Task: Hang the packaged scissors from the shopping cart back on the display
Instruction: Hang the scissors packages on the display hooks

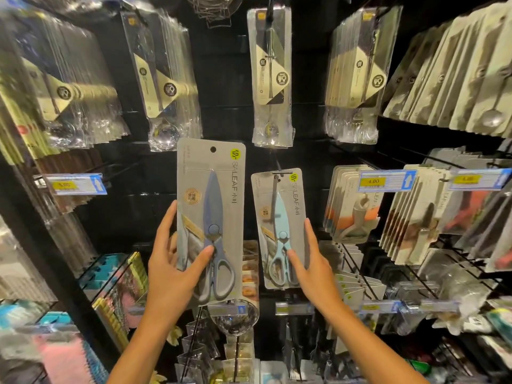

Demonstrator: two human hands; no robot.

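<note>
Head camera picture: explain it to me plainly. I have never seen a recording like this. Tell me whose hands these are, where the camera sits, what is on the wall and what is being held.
There is no machine here. A person wears one wide-angle camera on the head, so you see their own two bare arms reaching up at a shop display wall.

The left hand grips a grey card pack with darker blue scissors; the hanging hole at its top is free, so this pack is not yet on a hook.

The right hand holds a smaller-looking pack with light blue scissors, which appears already hung on a black display hook.

Around them hang clear packets of spoons and other utensils, with yellow price tags on the hook ends. The picture edges are blurred.
</note>
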